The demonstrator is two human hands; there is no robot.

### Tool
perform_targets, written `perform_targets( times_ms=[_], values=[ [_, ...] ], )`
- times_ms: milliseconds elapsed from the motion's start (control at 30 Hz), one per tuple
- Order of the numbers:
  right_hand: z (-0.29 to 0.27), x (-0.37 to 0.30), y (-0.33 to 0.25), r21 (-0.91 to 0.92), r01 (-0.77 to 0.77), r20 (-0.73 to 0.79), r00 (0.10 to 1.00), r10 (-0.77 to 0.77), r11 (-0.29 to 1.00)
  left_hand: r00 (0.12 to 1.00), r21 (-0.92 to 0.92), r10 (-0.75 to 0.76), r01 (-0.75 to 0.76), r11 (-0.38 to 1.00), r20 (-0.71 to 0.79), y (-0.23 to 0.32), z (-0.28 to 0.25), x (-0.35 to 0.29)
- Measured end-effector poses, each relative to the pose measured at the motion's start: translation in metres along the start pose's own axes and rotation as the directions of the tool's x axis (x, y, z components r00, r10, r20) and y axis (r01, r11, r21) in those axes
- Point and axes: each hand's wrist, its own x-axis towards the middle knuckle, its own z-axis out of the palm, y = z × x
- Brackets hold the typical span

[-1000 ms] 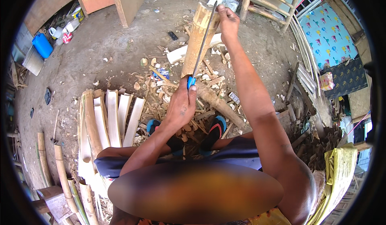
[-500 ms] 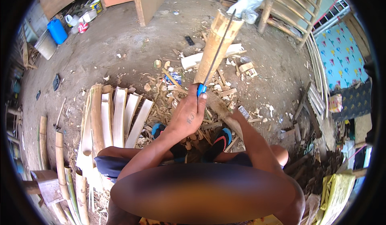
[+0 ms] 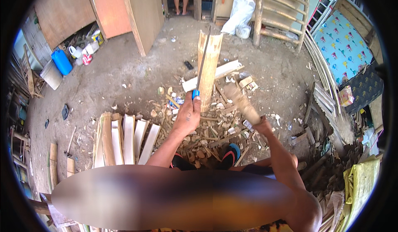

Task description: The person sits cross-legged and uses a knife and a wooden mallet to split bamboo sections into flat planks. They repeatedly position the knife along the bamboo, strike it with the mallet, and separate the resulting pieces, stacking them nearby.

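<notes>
My left hand [image 3: 187, 116] is closed round the blue handle of a long, thin-bladed knife [image 3: 202, 68]. Its blade lies along a thick bamboo section [image 3: 212, 60] that stands on the littered ground; whether the edge has entered the bamboo cannot be made out. To the right, my right hand [image 3: 263, 126] grips a stout wooden club [image 3: 243, 105], smeared by motion and apart from knife and bamboo. Behind the standing section lies a split bamboo piece [image 3: 226, 70], pale inner side showing.
Split bamboo slats [image 3: 128, 138] lean together at my left. Chips and offcuts [image 3: 207, 134] cover the ground round my feet. Farther off are a blue jug [image 3: 61, 62], a white bag [image 3: 239, 16], a bamboo rack [image 3: 282, 14] and another person's legs [image 3: 181, 0].
My right hand and the club have swung outward to the right, away from the bamboo. The view has tilted up, bringing more of the background in. My left hand keeps its hold on the knife.
</notes>
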Motion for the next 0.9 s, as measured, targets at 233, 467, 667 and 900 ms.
perform_targets(
  times_ms=[233, 467, 667, 900],
  values=[
    [-0.236, -0.086, -0.159, 0.281, 0.880, -0.684, 0.464, -0.563, 0.383, 0.995, 0.064, -0.087, 0.083, 0.994, 0.058, 0.002, -0.004, -0.002],
    [-0.303, -0.188, -0.312, -0.036, 0.933, -0.769, 0.202, -0.606, 0.357, 0.994, 0.062, -0.096, 0.092, 0.994, 0.061, 0.025, -0.015, -0.013],
    [-0.196, -0.123, -0.287, -0.388, 0.652, -0.263, 0.600, -0.756, 0.652, 0.994, 0.239, -0.077, 0.058, 0.969, 0.072, 0.037, -0.017, -0.022],
    [-0.316, -0.199, -0.335, -0.058, 0.888, -0.737, 0.270, -0.619, 0.456, 0.997, 0.200, -0.047, 0.034, 0.979, 0.061, -0.032, -0.022, 0.007]
  ],
)
